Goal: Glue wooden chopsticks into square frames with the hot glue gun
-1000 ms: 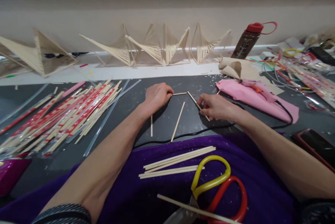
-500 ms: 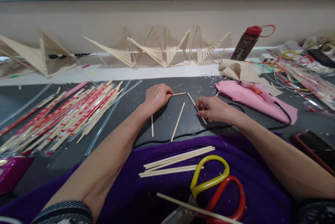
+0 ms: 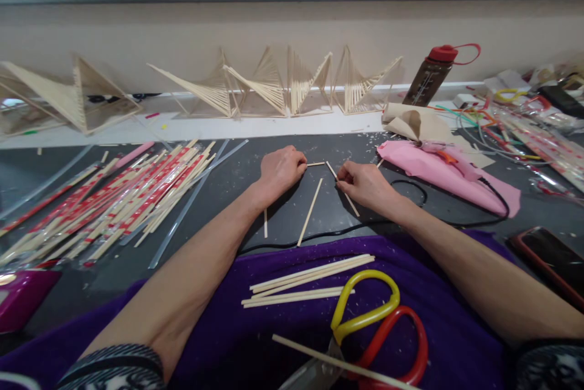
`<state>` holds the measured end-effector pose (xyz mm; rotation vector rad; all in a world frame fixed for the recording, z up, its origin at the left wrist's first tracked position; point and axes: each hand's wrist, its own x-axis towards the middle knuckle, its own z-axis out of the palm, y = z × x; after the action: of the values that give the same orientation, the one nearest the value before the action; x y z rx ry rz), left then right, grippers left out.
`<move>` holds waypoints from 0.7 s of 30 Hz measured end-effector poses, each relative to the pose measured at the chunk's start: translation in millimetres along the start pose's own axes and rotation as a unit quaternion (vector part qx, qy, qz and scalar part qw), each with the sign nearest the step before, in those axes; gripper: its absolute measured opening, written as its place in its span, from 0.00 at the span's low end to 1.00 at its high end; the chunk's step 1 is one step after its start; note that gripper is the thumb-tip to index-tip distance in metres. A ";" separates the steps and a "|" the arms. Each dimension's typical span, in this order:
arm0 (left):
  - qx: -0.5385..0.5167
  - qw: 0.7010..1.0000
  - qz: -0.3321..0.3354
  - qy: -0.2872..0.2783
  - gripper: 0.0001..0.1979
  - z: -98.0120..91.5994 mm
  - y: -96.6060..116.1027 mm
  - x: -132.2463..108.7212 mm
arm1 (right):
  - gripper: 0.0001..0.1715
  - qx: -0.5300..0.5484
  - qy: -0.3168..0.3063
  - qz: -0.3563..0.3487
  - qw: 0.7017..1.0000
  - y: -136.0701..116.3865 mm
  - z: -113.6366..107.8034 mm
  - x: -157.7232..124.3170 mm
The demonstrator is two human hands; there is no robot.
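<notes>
My left hand [image 3: 283, 170] is closed, thumb and fingers pinching a short wooden stick [image 3: 316, 164] that points right across the dark table. My right hand [image 3: 362, 182] pinches a second wooden stick [image 3: 351, 204], which slants down to the right. The two stick ends nearly meet at the top; I cannot tell if they touch. Between my hands lies a loose stick [image 3: 310, 212], and another stick [image 3: 266, 224] shows below my left wrist. Several sticks [image 3: 310, 274] rest on purple cloth in front of me, beside scissors [image 3: 365, 323] with yellow and red handles.
Wrapped chopsticks [image 3: 137, 195] are heaped at left. Twisted stick models [image 3: 255, 86] line the back by the wall. At right are a pink glue gun [image 3: 449, 162] on pink material, its black cord [image 3: 328, 233], a bottle [image 3: 426, 76] and a phone [image 3: 550, 262].
My left hand has slid right with its stick, bringing the end closer to the other stick. My right hand has shifted slightly up and left along its stick, which stays nearly in place.
</notes>
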<state>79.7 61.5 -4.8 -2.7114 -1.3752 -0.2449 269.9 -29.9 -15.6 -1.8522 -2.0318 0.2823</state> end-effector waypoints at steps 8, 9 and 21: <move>-0.011 1.000 -0.011 -0.003 0.14 -0.7 2.1 0.7 | 0.08 -0.002 -0.030 0.003 1.000 -8.4 -0.8 -0.9; -0.012 1.000 -0.011 -0.004 0.14 -0.7 2.1 0.9 | 0.08 -0.003 -0.029 0.001 1.000 -8.6 -0.5 -1.1; -0.016 1.000 0.000 -0.007 0.14 -1.0 2.1 0.6 | 0.10 -0.013 -0.024 0.014 1.000 -10.7 0.3 3.3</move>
<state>81.6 60.5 -3.7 -2.7453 -1.3857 -0.2493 259.8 -27.8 -11.2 -1.9090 -2.0506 0.3119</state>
